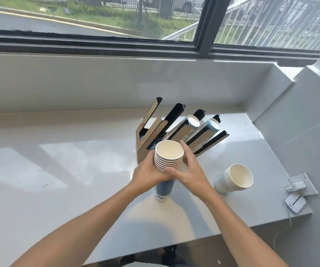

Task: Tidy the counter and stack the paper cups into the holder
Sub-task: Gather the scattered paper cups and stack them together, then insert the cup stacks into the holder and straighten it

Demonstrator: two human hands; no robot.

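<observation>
Both hands, left hand (147, 171) and right hand (189, 170), grip the cup stack (168, 157) upright from opposite sides.

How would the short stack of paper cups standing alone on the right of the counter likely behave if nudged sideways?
The short cup stack is probably light, being nested paper, so it should slide easily on the glossy counter. It looks to be leaning already, so it may tip and roll.
</observation>
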